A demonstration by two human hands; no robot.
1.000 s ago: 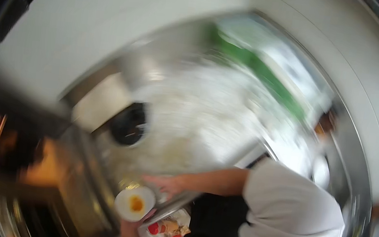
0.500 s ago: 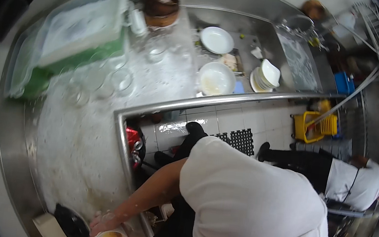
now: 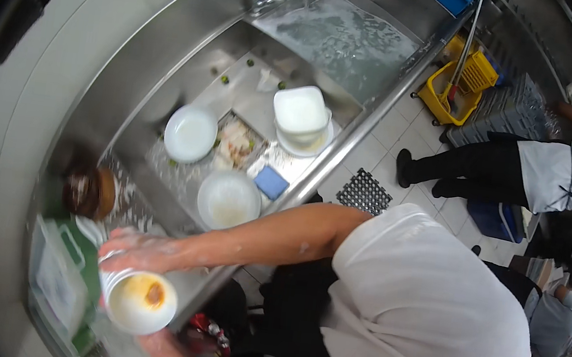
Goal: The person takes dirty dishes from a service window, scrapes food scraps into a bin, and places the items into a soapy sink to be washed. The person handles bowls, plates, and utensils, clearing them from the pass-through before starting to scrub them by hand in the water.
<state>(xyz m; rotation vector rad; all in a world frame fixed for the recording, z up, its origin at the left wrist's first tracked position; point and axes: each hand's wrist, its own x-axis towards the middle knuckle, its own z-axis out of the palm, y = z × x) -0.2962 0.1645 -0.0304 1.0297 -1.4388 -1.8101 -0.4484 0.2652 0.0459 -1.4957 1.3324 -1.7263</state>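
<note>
Between my hands is a stack of white bowls [image 3: 141, 314], tilted so that the top one shows an orange-brown smear inside. My right hand [image 3: 138, 249], wet with suds, is closed around the far side of the stack. My left hand [image 3: 155, 339] comes in beneath and grips it from the near side, most of its fingers hidden by the bowls. Past my right forearm, in the sink basin [image 3: 145, 101], lie a white plate [image 3: 191, 134], a white bowl [image 3: 227, 200] holding cloudy liquid, and a blue sponge [image 3: 271, 182].
More stacked white dishes [image 3: 300, 112] stand by the basin's rim. Food scraps [image 3: 236, 145] cover the drain. Beyond is a water-filled sink [image 3: 345, 43]. A brown pot [image 3: 84, 191] and a green-and-clear tub [image 3: 59, 279] sit left. A yellow mop bucket [image 3: 447, 91] and co-workers [image 3: 552, 165] are at right.
The view has swung toward the sink basin. The stained bowl has come up off the counter into my hands as a stack, and my left forearm has come into view.
</note>
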